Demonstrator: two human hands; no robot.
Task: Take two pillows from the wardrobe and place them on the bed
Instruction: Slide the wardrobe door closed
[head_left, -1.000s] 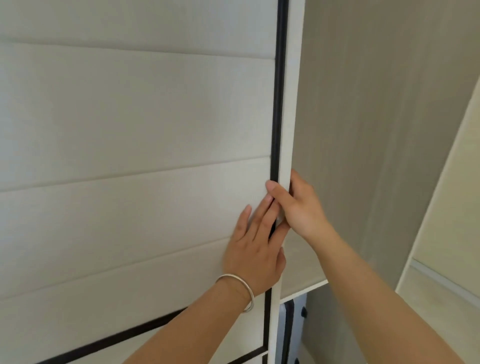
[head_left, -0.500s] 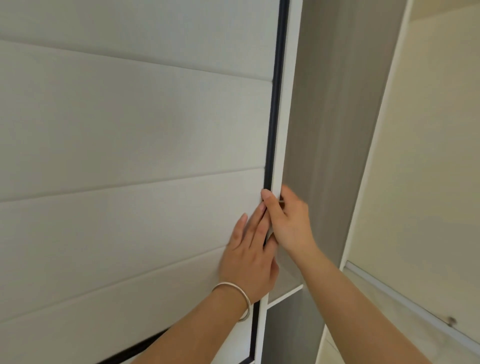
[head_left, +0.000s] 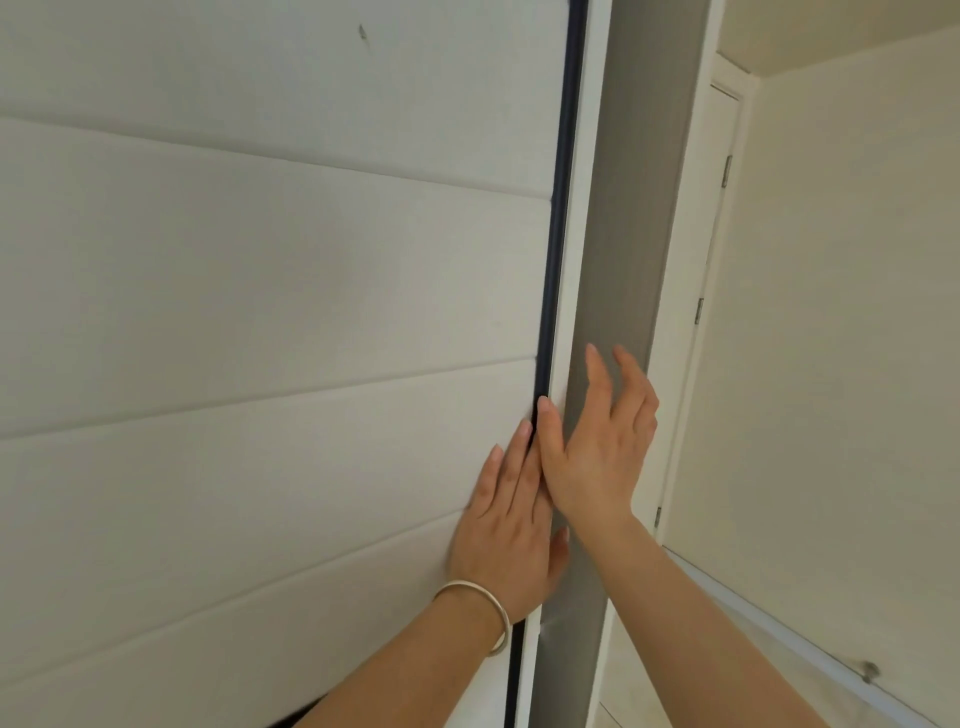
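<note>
Cream walls frame a pale panelled wardrobe door (head_left: 270, 312) where the left hand (head_left: 506, 525) lies flat, fingers together, and the right hand (head_left: 597, 441) hooks spread fingers round its edge, apparently to open it; pillows unseen.

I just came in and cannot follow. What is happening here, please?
A person stands at a wardrobe door. The left hand, with a bangle on the wrist, lies flat on its padded front. The right hand is open at the door's edge, thumb on it. No pillow is in view.
</note>
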